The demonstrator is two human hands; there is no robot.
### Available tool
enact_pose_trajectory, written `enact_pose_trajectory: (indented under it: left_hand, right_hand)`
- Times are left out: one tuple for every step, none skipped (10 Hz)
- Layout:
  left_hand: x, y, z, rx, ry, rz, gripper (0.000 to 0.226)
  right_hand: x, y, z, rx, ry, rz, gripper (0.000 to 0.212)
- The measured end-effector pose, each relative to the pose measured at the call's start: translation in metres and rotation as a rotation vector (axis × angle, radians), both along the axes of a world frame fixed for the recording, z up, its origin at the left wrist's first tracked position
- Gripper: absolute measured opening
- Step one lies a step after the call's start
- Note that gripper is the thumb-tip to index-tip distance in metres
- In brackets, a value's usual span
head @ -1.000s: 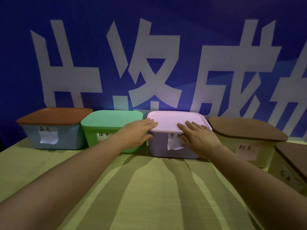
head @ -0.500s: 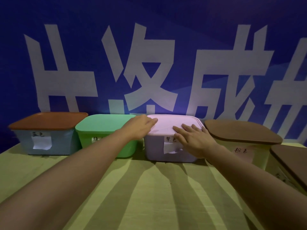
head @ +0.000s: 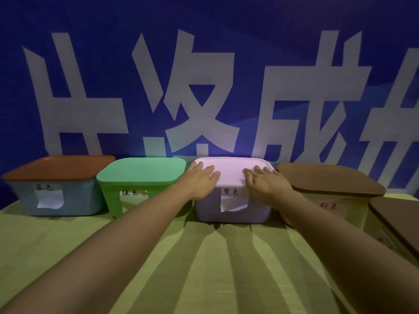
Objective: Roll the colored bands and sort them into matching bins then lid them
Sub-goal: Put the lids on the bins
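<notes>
A row of lidded bins stands along the back of the table. The purple bin [head: 231, 213] sits in the middle under a pale pink lid [head: 231, 169]. My left hand [head: 200, 180] lies flat on the lid's front left corner, fingers straight. My right hand [head: 264, 184] presses flat on the lid's front right part. To the left stand the green bin [head: 136, 191] with its green lid and the light blue bin [head: 74, 196] with an orange lid. No coloured bands are in view.
Right of the purple bin stands a pale yellow bin [head: 340, 207] with a brown lid, and another brown-lidded bin [head: 399, 223] at the right edge. A blue banner [head: 204, 75] with large white characters closes off the back. The table [head: 215, 268] has a yellow-green cloth.
My left hand slid further onto the pink lid's left corner. My right hand moved up from the front edge onto the lid top. The view shifted slightly.
</notes>
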State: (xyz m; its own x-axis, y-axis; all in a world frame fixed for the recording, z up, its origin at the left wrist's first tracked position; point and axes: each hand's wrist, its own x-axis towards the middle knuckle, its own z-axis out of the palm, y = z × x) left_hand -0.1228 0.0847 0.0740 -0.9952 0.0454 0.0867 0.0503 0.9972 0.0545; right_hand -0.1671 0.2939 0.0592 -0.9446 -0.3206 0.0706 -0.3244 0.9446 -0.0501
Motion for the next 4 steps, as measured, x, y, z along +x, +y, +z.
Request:
enact_pose_trajectory:
  left_hand:
    - [0.001, 0.001, 0.003, 0.014, -0.001, -0.044, 0.052]
    - [-0.009, -0.005, -0.003, 0.144, -0.008, -0.001, 0.059]
    - [-0.016, -0.009, -0.007, 0.193, 0.033, 0.025, 0.064]
    - [-0.011, -0.009, -0.006, 0.187, 0.084, 0.012, 0.065]
  right_hand:
    - [0.003, 0.0, 0.002, -0.007, 0.036, 0.01, 0.052]
    - [0.006, -0.001, 0.005, -0.022, 0.096, 0.015, 0.049]
    - [0.01, -0.002, 0.007, -0.001, 0.122, 0.012, 0.047]
    - [0.018, -0.003, 0.015, 0.035, 0.16, 0.031, 0.044]
